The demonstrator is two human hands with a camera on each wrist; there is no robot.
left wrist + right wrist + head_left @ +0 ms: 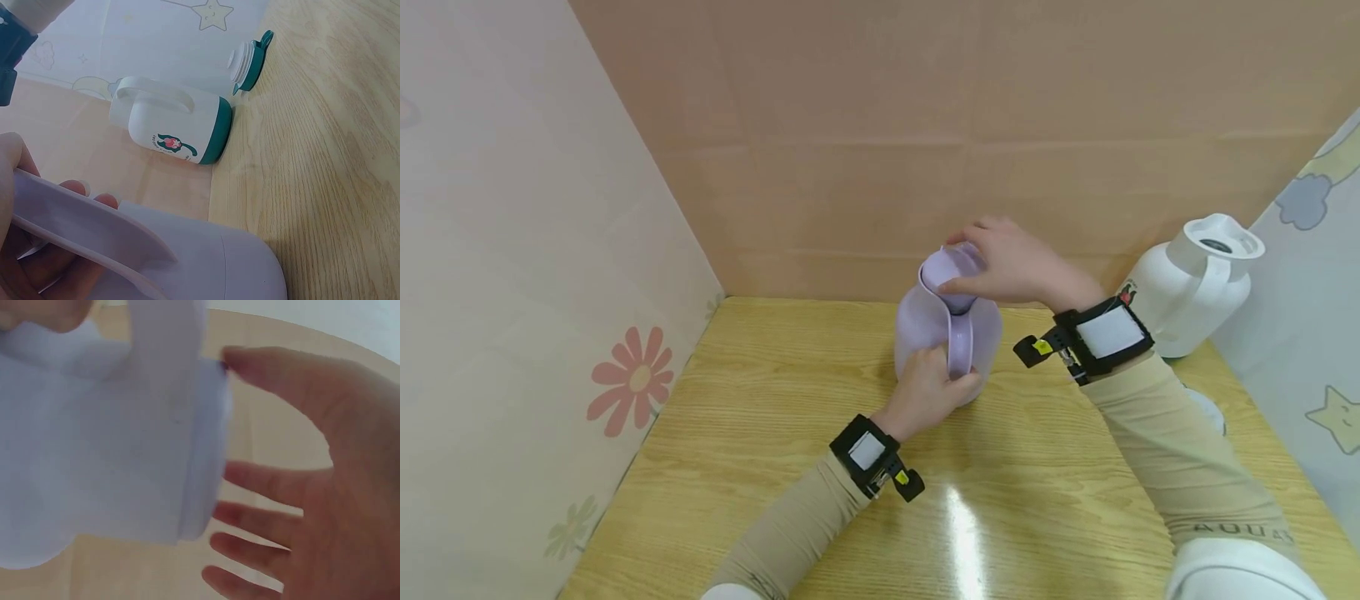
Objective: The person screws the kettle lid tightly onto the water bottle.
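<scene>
A lilac jug stands upright at the middle of the wooden table. My left hand grips the lower part of its handle, fingers curled round it. In the left wrist view the handle crosses in front of my fingertips. My right hand sits on top of the jug and holds its lid between thumb and fingers. The right wrist view shows the lid close up, with my thumb on its rim and the other fingers spread behind it.
A white jug with a green base stands at the back right, near the patterned wall. Its loose white and green lid lies on the table beside it, partly hidden by my right forearm in the head view. Cardboard walls close the back and left.
</scene>
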